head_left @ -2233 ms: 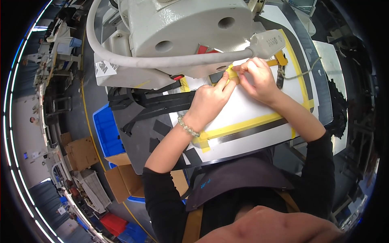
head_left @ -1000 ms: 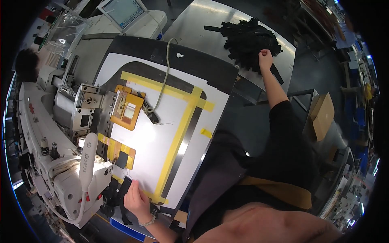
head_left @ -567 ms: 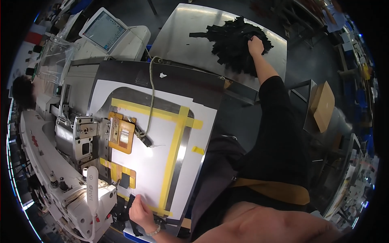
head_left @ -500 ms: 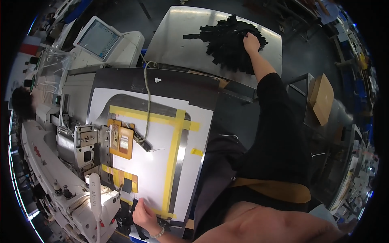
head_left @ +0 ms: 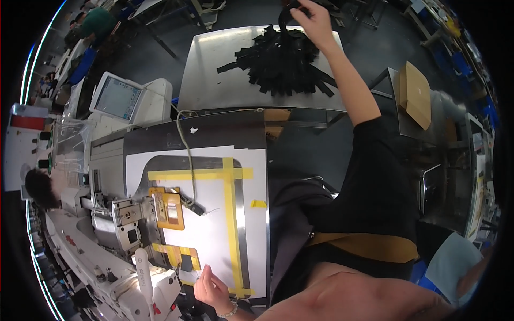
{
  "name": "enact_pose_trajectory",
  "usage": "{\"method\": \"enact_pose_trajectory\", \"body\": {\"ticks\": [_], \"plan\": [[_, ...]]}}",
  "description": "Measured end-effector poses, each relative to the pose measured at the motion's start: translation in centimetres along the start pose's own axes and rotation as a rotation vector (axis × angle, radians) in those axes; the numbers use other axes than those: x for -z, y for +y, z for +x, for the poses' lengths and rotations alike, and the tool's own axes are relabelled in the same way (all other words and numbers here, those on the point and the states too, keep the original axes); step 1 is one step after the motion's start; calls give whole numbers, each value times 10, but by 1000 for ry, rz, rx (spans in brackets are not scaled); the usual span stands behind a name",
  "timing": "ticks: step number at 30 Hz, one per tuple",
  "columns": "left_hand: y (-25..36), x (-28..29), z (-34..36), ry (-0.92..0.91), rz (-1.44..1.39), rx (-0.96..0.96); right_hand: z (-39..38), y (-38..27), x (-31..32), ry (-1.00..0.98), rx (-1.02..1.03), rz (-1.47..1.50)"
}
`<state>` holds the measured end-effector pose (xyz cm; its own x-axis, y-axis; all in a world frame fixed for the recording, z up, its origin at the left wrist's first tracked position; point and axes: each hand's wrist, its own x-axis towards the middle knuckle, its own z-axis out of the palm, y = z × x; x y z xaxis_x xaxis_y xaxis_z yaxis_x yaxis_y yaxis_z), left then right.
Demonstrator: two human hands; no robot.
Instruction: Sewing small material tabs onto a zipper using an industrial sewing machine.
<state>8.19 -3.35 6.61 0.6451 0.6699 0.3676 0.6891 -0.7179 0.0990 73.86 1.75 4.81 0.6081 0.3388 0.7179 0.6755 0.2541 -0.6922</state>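
Our L hand (head_left: pixel 212 291) near yellow-taped plate (head_left: pixel 174 254), fingers curled, can't tell if holding; beyond, black pile (head_left: pixel 270 67) on metal surface (head_left: pixel 201 80); farther, our R hand (head_left: pixel 316 25) pinches black strip (head_left: pixel 284 22) above it; prob. separating strip, next needs clean lift

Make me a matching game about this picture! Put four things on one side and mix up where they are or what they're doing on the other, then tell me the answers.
1. Right hand
2. Left hand
3. Pile of black strips
4. Cardboard box

A. Brown, right of the pile
B. Holding a black strip
C. Beside the white machine
D. Heaped on a metal table

Pairs: 1-B, 2-C, 3-D, 4-A
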Motion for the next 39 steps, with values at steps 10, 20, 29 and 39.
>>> {"method": "enact_pose_trajectory", "body": {"ticks": [10, 20, 29, 39], "plan": [[71, -34, 73, -113, -1350, 158, -76, -257, -83, -1385, -835, 1066], [71, -26, 34, -368, -1939, 596, -143, -267, -175, -1589, -584, 718], [56, -35, 22, -37, -1596, 614, -175, -284, -201, -1615, -993, 794], [13, 6, 14, 1, -1258, 762, -252, -300, -205, -2393, -867, 718]]}}
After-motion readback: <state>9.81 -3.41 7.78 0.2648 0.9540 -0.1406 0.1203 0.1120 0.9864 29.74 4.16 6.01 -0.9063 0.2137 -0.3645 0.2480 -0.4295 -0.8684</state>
